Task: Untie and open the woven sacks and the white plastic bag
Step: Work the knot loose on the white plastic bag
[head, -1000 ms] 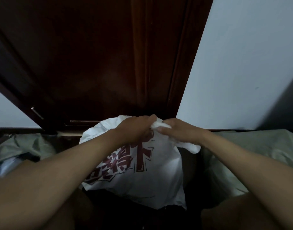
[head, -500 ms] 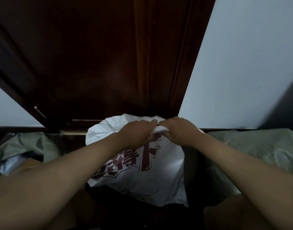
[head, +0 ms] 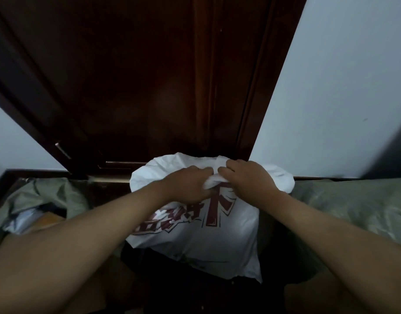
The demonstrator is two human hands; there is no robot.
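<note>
— Gripping the knot now: my left hand and right hand both have their fingers curled and clamped on the twisted neck of the white plastic bag.

— Where does the bag sit from your fingers?

— Its body hangs below and toward me; the bunched neck runs crosswise between the two sets of fingertips, which nearly touch.

— Which hand is closer to the knot?

— Neither, as far as I can judge; both sit right on it. I think the pull has to go outward, along that crosswise axis.

— And the sacks?

— One woven sack lies well right of my fingers, another woven sack well left, looking open.
</note>
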